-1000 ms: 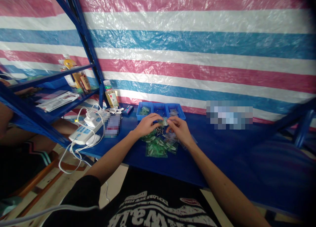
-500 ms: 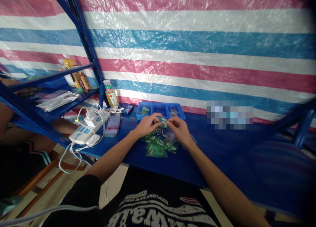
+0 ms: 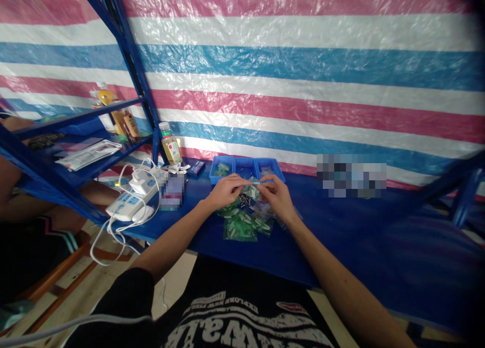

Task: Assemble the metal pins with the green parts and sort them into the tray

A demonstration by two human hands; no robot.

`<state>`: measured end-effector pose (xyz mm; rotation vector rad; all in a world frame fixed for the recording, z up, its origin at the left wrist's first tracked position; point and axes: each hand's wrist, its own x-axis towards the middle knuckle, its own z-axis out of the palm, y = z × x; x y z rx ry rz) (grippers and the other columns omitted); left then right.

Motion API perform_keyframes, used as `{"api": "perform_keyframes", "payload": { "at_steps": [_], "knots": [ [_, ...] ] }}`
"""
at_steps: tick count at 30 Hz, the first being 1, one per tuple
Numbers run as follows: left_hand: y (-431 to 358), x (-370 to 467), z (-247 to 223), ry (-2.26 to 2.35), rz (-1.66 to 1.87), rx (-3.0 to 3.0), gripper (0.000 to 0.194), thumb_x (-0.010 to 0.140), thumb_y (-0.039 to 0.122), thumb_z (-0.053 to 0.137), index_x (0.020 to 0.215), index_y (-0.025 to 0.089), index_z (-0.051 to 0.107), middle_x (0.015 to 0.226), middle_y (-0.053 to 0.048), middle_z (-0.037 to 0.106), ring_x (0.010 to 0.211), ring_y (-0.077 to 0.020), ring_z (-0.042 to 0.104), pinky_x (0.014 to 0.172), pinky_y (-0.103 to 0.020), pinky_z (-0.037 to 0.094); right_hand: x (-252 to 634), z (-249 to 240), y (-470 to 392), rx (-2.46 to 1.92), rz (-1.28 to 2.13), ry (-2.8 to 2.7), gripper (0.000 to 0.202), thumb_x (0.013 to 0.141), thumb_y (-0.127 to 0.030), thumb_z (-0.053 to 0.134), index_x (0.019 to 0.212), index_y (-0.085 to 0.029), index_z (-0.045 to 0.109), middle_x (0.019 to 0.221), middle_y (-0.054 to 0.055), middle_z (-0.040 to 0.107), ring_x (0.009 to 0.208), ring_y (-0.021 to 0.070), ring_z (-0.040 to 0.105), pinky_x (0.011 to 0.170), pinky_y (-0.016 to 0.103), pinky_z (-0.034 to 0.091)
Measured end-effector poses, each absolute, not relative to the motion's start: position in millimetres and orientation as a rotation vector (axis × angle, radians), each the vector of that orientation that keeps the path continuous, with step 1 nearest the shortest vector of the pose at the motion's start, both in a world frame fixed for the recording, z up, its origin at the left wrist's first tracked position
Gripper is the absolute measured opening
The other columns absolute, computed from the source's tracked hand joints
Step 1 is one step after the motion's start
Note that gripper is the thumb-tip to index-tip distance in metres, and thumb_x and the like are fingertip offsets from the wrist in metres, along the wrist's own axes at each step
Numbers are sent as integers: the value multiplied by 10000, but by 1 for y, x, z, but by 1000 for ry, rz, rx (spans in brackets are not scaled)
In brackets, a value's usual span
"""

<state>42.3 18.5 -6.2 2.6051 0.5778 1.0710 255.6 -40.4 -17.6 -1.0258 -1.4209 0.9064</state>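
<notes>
My left hand (image 3: 227, 190) is closed in a pinch on one edge of a small plastic bag (image 3: 254, 182). From the other side my right hand (image 3: 276, 195) pinches the same bag, its fingers bent close together. The bag is seen nearly edge-on, and what is inside cannot be made out. Below the hands lies a pile of small green plastic packets (image 3: 240, 227) with pale strips in them. Loose thin metal pieces (image 3: 246, 200) lie between the hands, partly covered. Just beyond stands a row of blue bins (image 3: 222, 159) holding small packets and a few thin pieces.
Left of the hands are a white power strip (image 3: 123, 206) with tangled cords, a blurred-out flat item (image 3: 173, 191), a small blue box (image 3: 196, 168) and a drink bottle (image 3: 170, 145). A blue shelf frame (image 3: 149, 110) rises there. Another person's arm (image 3: 45, 199) shows far left.
The small bag between my fingers has tipped from showing its face to nearly edge-on. My right fingers have shifted slightly up along it.
</notes>
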Motion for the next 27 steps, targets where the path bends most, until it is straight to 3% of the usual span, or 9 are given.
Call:
{"api": "perform_keyframes", "payload": {
  "at_steps": [5, 10, 14, 18, 22, 25, 27],
  "knots": [
    [20, 41, -7, 623, 1060, 2623, 246, 965, 212, 607, 1170, 212, 743, 1044, -75, 750, 994, -204, 644, 937, -368, 506, 257, -20, -37, -1006, 909, -1453, 371, 874, -596, 663, 979, -244, 619, 622, -10, 614, 530, 178, 552, 494, 293, 387],
    [18, 41, -3, 684, 1057, 2650, 236, 1002, 340, 584, 1040, 182, 754, 933, -72, 723, 905, -196, 613, 877, -350, 483, 257, -20, -37, -1021, 926, -1495, 412, 907, -623, 600, 1011, -229, 657, 622, -20, 558, 526, 154, 495, 496, 278, 390],
    [17, 40, 0, 745, 1101, 2668, 274, 1005, 382, 570, 964, 162, 728, 914, -77, 678, 918, -208, 586, 880, -361, 469, 256, -20, -39, -1018, 869, -1511, 426, 809, -586, 738, 1050, -238, 687, 851, 19, 620, 649, 158, 544, 524, 265, 423],
    [16, 40, 0, 733, 1112, 2649, 252, 1001, 381, 574, 996, 162, 697, 999, -89, 685, 958, -217, 590, 910, -377, 473, 258, -21, -38, -1048, 722, -1518, 344, 820, -564, 735, 907, -232, 726, 1042, 68, 629, 748, 184, 587, 563, 292, 459],
    [15, 41, -4, 787, 1135, 2550, 223, 957, 369, 644, 1044, 167, 678, 1044, -83, 698, 906, -195, 613, 861, -342, 502, 260, -21, -36, -1059, 710, -1514, 339, 863, -530, 697, 746, -214, 667, 826, 49, 649, 707, 197, 599, 607, 314, 464],
    [16, 41, -5, 774, 1173, 2521, 210, 956, 305, 633, 1117, 179, 683, 1100, -84, 708, 911, -188, 626, 861, -340, 514, 258, -20, -37, -1041, 869, -1445, 307, 848, -525, 707, 918, -235, 637, 677, -5, 630, 581, 187, 593, 559, 309, 454],
    [16, 41, -5, 713, 1176, 2551, 203, 972, 239, 582, 1128, 192, 705, 1044, -74, 728, 931, -197, 626, 873, -356, 515, 256, -19, -39, -1020, 934, -1393, 403, 815, -518, 741, 1081, -260, 583, 665, -32, 637, 546, 186, 599, 531, 300, 454]
  ]
}}
